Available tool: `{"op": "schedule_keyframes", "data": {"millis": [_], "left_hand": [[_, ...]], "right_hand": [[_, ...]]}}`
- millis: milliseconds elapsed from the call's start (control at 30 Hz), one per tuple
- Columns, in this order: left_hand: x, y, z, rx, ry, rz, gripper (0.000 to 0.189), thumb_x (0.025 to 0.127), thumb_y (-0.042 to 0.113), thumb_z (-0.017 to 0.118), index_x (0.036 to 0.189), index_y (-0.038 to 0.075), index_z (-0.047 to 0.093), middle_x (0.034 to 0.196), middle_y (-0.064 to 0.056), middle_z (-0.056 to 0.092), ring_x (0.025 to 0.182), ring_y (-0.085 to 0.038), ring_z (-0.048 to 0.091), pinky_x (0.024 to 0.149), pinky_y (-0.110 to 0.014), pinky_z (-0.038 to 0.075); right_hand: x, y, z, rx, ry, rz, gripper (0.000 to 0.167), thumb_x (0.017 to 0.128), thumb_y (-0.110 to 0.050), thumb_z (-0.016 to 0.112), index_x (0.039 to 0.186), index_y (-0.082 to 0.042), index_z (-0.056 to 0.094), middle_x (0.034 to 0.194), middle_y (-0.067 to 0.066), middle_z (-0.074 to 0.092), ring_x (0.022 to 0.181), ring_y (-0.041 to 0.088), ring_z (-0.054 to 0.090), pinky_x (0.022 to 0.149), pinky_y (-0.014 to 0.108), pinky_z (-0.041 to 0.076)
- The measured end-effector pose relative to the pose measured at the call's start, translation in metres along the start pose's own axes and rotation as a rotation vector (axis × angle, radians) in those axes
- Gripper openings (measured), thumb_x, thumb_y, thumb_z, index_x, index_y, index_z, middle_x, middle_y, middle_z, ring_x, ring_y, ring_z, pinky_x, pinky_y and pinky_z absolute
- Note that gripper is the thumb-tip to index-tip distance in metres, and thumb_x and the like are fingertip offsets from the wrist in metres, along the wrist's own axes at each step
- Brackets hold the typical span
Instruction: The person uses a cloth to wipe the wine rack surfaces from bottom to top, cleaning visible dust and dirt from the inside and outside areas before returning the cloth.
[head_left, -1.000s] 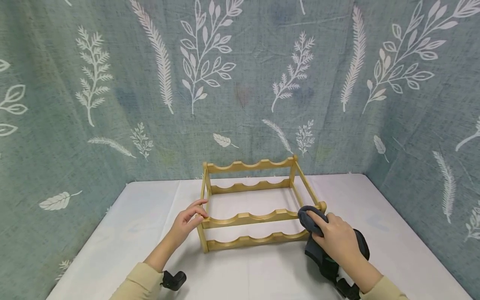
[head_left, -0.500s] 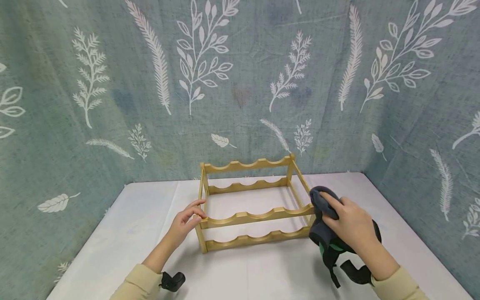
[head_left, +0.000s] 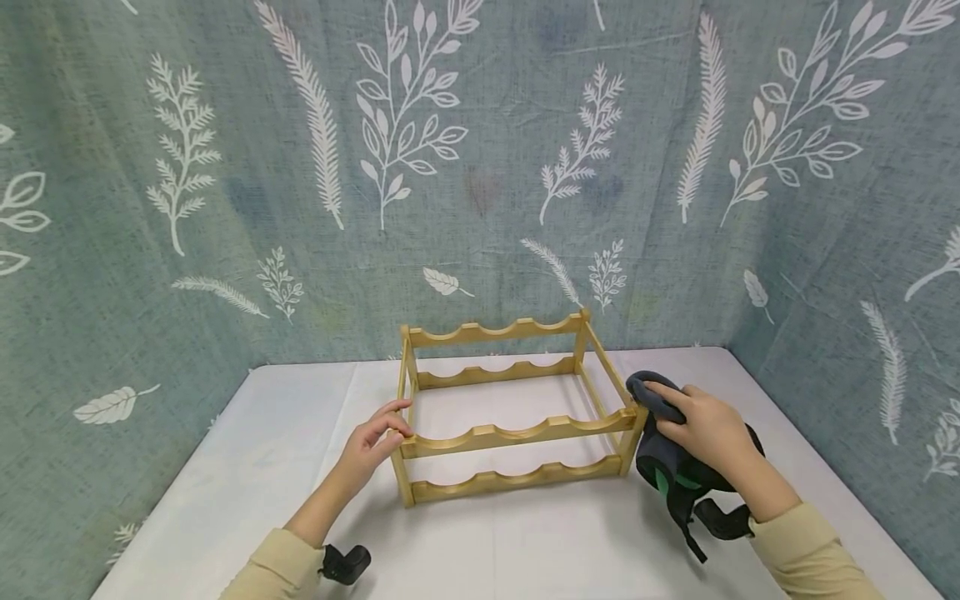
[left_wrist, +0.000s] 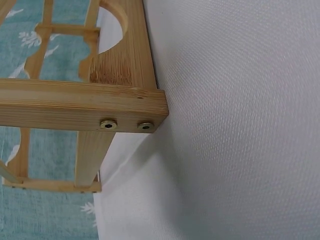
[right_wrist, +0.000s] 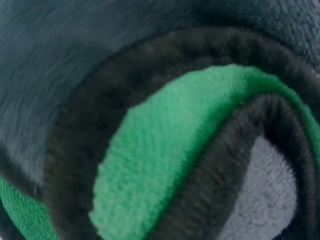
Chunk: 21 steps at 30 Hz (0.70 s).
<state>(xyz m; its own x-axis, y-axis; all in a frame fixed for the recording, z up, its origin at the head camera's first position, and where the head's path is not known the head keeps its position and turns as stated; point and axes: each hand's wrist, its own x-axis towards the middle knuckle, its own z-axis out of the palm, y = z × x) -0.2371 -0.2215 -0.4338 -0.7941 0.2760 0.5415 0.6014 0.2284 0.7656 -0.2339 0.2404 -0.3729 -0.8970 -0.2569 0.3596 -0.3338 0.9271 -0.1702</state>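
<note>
Holding the front left corner of the pale wooden rack with scalloped rails [head_left: 487,437] in my left hand [head_left: 371,437], I pinch a dark grey, black-edged plush cloth [head_left: 656,452] in my right hand [head_left: 711,427] at the rack's front right corner, above the white tabletop [head_left: 517,550]. Wiping looks under way; what is done or left I cannot tell. A second ago the cloth covered that rail's end. My left wrist view shows bolted wood; my right, the cloth's green folds.

The head camera looks forward and down; the rack [head_left: 489,437] at its six o'clock also shows close-up, toward ten, in the left wrist view; cloth [right_wrist: 150,145] fills the right's.
</note>
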Motion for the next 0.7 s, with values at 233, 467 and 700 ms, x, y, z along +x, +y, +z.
{"op": "schedule_keyframes", "data": {"millis": [233, 467, 700], "left_hand": [[0.0001, -0.0011, -0.0014, 0.025, -0.014, -0.003, 0.015, 0.087, -0.003, 0.050, 0.085, 0.007, 0.060, 0.126, -0.005, 0.050, 0.124, -0.003, 0.039, 0.101, -0.042, 0.028], [0.0012, -0.0013, -0.0021, -0.010, -0.031, 0.003, 0.014, 0.087, -0.004, 0.050, 0.085, 0.005, 0.060, 0.126, -0.003, 0.049, 0.123, 0.000, 0.038, 0.097, -0.064, 0.021], [0.0000, -0.0004, -0.0031, 0.008, -0.035, 0.018, 0.015, 0.087, -0.004, 0.050, 0.086, 0.007, 0.060, 0.126, -0.001, 0.050, 0.124, 0.000, 0.038, 0.103, -0.025, 0.026]], "right_hand": [[0.0008, -0.0006, 0.0054, 0.012, -0.016, -0.047, 0.046, 0.081, -0.017, 0.066, 0.126, -0.013, 0.055, 0.073, 0.003, 0.048, 0.052, 0.013, 0.035, 0.046, 0.027, 0.029], [0.0006, -0.0012, 0.0042, 0.021, -0.029, -0.046, 0.046, 0.081, -0.017, 0.065, 0.125, -0.013, 0.055, 0.072, 0.003, 0.047, 0.052, 0.013, 0.035, 0.046, 0.027, 0.029], [-0.0005, -0.0011, 0.0057, 0.030, -0.030, -0.039, 0.046, 0.081, -0.016, 0.064, 0.126, -0.012, 0.055, 0.072, 0.003, 0.046, 0.052, 0.013, 0.036, 0.046, 0.027, 0.029]]}}
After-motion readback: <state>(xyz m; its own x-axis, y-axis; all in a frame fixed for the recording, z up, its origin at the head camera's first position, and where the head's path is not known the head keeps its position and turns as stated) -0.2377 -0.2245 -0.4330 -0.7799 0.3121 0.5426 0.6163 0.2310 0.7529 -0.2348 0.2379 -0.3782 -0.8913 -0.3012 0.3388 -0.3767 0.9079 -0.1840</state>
